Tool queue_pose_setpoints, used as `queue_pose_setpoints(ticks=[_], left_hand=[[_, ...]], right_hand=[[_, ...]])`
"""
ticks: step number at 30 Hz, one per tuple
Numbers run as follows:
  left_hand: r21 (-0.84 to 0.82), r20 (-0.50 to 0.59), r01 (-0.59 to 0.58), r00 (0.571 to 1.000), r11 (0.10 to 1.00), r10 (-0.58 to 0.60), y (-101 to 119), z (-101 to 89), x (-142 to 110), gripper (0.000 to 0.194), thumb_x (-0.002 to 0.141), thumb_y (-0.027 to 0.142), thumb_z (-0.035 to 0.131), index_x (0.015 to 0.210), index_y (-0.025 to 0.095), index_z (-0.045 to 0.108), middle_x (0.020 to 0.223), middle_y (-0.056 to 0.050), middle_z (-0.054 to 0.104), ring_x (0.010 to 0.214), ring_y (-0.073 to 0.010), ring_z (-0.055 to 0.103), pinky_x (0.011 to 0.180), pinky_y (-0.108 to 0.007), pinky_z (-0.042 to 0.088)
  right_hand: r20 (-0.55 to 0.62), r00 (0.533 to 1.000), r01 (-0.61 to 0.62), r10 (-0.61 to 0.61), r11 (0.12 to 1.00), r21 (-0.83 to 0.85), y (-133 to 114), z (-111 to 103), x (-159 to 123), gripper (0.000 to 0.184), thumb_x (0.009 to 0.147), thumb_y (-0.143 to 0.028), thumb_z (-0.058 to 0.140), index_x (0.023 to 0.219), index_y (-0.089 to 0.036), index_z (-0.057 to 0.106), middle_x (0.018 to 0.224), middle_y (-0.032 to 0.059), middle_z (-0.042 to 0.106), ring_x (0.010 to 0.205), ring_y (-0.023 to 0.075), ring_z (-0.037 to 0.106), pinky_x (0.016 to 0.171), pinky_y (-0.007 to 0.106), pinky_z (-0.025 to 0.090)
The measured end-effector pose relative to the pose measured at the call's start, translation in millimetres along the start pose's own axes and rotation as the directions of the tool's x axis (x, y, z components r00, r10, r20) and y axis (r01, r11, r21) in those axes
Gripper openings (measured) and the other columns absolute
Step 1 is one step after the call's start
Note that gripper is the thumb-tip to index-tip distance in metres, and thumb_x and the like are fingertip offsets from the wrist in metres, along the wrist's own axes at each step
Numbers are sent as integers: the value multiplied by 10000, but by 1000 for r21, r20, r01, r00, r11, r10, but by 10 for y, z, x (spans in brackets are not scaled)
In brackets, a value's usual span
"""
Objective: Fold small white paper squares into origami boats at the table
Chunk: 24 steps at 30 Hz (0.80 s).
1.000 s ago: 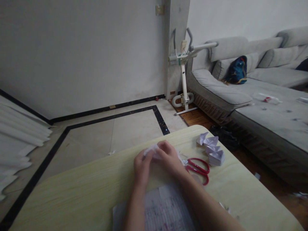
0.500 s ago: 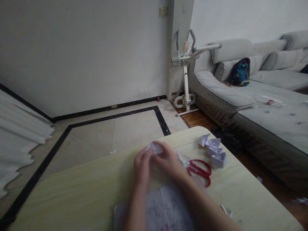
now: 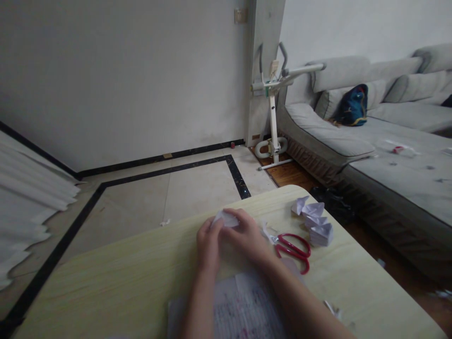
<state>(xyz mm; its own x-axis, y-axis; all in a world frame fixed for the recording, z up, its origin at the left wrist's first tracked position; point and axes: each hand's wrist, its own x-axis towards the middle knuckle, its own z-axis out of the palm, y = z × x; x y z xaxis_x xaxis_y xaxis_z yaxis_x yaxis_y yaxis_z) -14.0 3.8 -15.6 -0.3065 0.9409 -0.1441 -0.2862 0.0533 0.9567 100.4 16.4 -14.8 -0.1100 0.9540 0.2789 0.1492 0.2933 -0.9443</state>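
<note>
Both my hands meet over a small folded piece of white paper (image 3: 225, 218) above the pale wooden table (image 3: 106, 278). My left hand (image 3: 208, 243) pinches its left side. My right hand (image 3: 247, 235) covers and grips its right side, fingers curled. Red-handled scissors (image 3: 293, 249) lie just right of my right hand. A pile of folded white paper shapes (image 3: 314, 220) sits beyond the scissors near the table's right edge. A written sheet of paper (image 3: 243, 308) lies under my forearms.
A grey sofa (image 3: 370, 141) with a blue bag (image 3: 351, 106) stands at the right. A white exercise bike (image 3: 271, 113) is by the wall corner. Paper scraps (image 3: 334, 310) lie at the table's near right. White curtain folds (image 3: 24, 202) hang at the left.
The folded paper and my fingertips rose slightly and then pressed back down; my right fingers now cover more of it. The view shifted a little.
</note>
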Motion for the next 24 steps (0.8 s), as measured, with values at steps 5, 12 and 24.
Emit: queue_pose_setpoints(ticks=[5, 12, 24], left_hand=[[-24, 32, 34, 999, 999, -33, -9, -2, 7, 290, 710, 362, 688, 869, 120, 717, 850, -73, 723, 796, -215, 665, 707, -286, 507], [45, 22, 26, 999, 999, -27, 18, -18, -7, 304, 719, 386, 680, 863, 124, 732, 875, -92, 734, 843, -239, 669, 725, -303, 509], [181, 62, -54, 997, 982, 43, -4, -13, -41, 354, 761, 460, 648, 880, 132, 707, 829, -76, 716, 797, -221, 656, 712, -288, 495]], right_hand=[[-43, 996, -77, 79, 996, 44, -34, -4, 5, 400, 772, -220, 667, 1171, -213, 631, 1100, 62, 652, 949, 195, 619, 791, 291, 499], [-62, 987, -143, 147, 987, 70, -85, -33, 13, 253, 782, -207, 620, 1029, -189, 672, 982, 39, 700, 893, 193, 642, 776, 289, 502], [-80, 977, -191, 200, 976, 107, -161, -52, 37, 150, 796, -288, 643, 878, -169, 682, 799, 11, 699, 755, 172, 640, 667, 245, 487]])
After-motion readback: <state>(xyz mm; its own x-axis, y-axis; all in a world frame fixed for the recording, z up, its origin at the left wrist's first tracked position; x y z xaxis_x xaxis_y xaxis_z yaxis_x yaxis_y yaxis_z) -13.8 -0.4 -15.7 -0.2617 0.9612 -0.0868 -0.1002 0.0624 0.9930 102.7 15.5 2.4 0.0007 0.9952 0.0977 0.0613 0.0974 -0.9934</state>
